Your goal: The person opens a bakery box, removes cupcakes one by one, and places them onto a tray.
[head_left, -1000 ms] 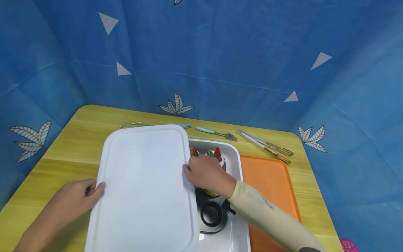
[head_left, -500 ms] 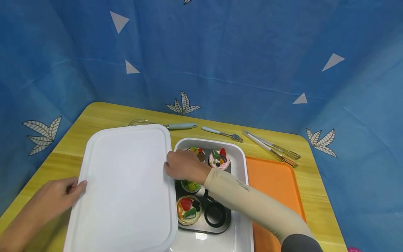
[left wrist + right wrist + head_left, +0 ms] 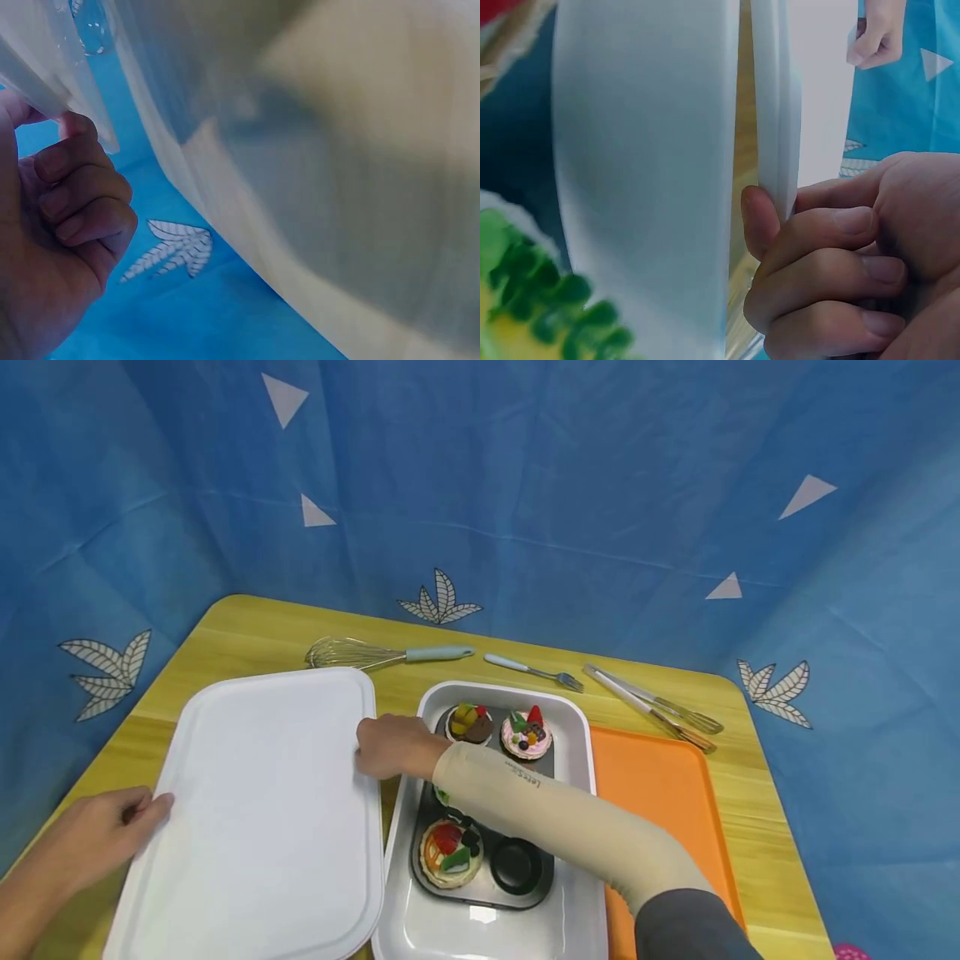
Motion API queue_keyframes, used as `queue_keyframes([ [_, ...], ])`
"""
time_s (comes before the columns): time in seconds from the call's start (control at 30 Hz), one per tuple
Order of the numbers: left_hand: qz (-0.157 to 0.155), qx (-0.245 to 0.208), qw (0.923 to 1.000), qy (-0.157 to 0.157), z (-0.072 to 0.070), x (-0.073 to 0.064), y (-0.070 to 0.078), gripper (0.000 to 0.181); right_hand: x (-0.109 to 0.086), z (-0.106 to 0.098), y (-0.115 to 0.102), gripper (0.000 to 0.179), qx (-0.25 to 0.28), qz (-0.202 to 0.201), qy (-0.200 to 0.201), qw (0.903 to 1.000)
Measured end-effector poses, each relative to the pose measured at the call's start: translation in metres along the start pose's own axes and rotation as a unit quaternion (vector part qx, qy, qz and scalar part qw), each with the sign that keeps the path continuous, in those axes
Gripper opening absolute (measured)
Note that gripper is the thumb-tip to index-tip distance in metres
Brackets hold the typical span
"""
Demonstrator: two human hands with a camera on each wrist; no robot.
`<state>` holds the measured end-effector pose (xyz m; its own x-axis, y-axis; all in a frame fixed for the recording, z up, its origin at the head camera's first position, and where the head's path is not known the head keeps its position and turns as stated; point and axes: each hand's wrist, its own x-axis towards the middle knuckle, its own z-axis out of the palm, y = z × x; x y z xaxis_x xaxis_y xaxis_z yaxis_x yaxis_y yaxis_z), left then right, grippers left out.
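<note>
One white lid [image 3: 255,810], pinched by the left hand [image 3: 93,835] and the right hand [image 3: 396,747] at its two long sides, is off the box [image 3: 480,937], leaving the pastries [image 3: 527,735] uncovered, but seems not yet set down, held above the table [image 3: 247,627] towards its left edge.

The white lid [image 3: 262,810] is held beside the container [image 3: 498,937].

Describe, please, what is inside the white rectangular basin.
A grey metal muffin pan with three fruit-topped tarts, part of a fourth, and an empty black cup. The beige fabric sleeve covers the pan's middle right, hiding what lies there.
</note>
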<state>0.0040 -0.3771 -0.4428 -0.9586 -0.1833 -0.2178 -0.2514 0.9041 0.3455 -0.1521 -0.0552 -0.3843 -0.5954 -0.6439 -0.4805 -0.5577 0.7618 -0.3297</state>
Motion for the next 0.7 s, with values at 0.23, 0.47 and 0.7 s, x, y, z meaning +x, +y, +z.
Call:
queue_keyframes([
  [0.23,-0.027,-0.01,0.9993,-0.022,0.003,0.0,-0.019,0.046,0.015,0.0,-0.019,0.024,-0.013,0.004,-0.012,0.9998],
  [0.47,-0.05,-0.015,0.9974,-0.05,0.007,-0.004,-0.028,0.046,0.025,0.004,-0.03,0.022,-0.019,0.017,-0.031,0.9992],
  [0.7,-0.046,-0.01,0.9978,-0.046,0.015,-0.006,-0.035,0.047,0.037,0.006,-0.031,0.021,0.003,0.021,-0.091,0.9956],
])
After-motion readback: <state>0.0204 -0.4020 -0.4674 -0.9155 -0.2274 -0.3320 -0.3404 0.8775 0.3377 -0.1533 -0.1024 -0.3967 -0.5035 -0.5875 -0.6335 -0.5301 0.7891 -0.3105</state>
